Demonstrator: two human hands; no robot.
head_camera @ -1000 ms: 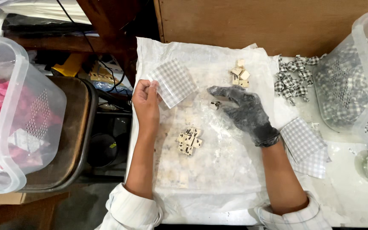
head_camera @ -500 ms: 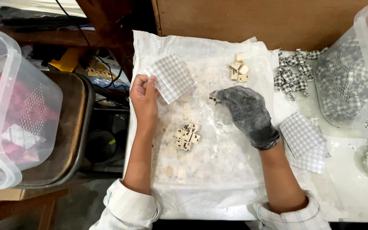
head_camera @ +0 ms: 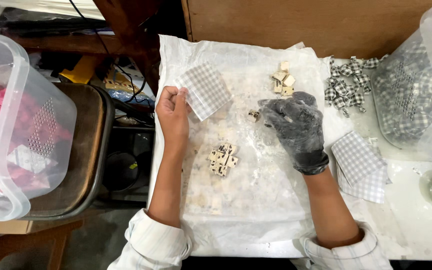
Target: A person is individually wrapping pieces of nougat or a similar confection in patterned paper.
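Left hand (head_camera: 172, 111): bare, pinching checked wrapper (head_camera: 203, 90) by its edge
Right hand (head_camera: 296, 125): gloved, fingers curled over small candy cube (head_camera: 252, 116), grip unclear
Between hands: cube cluster (head_camera: 222, 160) on surface (head_camera: 256, 200)

Bright even overhead light, soft shadows, sharp centre, slightly bowed edges
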